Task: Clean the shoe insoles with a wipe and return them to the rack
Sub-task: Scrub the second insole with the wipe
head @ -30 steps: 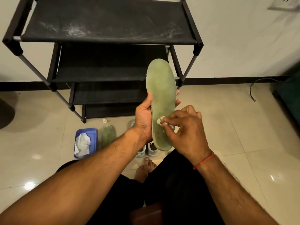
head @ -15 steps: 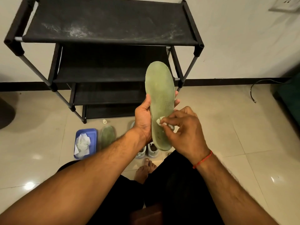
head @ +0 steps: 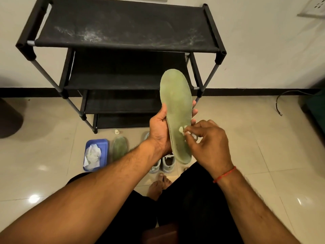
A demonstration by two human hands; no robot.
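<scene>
My left hand [head: 159, 131] grips a green insole [head: 176, 103] by its lower half and holds it upright, toe end up, in front of the black shoe rack [head: 123, 29]. My right hand [head: 209, 143] pinches a small crumpled white wipe [head: 184, 131] against the insole's right edge near the heel. A second green insole [head: 120, 147] lies flat on the floor below the rack.
A blue tray [head: 103, 143] with used white wipes sits on the tiled floor left of the second insole. A pair of light sneakers [head: 168, 162] stands under my hands, near my bare foot [head: 159, 185]. A black cable [head: 281, 103] lies at the right wall.
My right hand has slid with the wipe from the middle of the insole to its right edge, fingers spreading a little. The insole stays upright in my left hand.
</scene>
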